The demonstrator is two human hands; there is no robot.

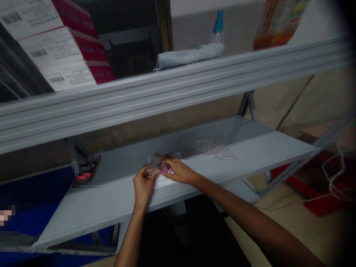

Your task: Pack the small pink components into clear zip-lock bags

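Over the front part of the white lower shelf (111, 193), my two hands work close together. My left hand (144, 183) pinches the edge of a small clear plastic bag (153, 163). My right hand (179, 171) is closed around a small pink item with dark spots (168, 168), perhaps beaded, at the bag's right side. Fingers hide much of that item, and I cannot tell whether it is inside the bag. Behind my right hand lies a pile of clear plastic bags (210, 146) with pinkish edges.
A grey ribbed rail (139, 96) crosses above the shelf. On the upper level are stacked white and magenta boxes (66, 55), a folded cloth (189, 55), a blue-capped bottle (219, 26) and an orange packet (274, 29). A red bin (319, 204) stands right, with pale cables.
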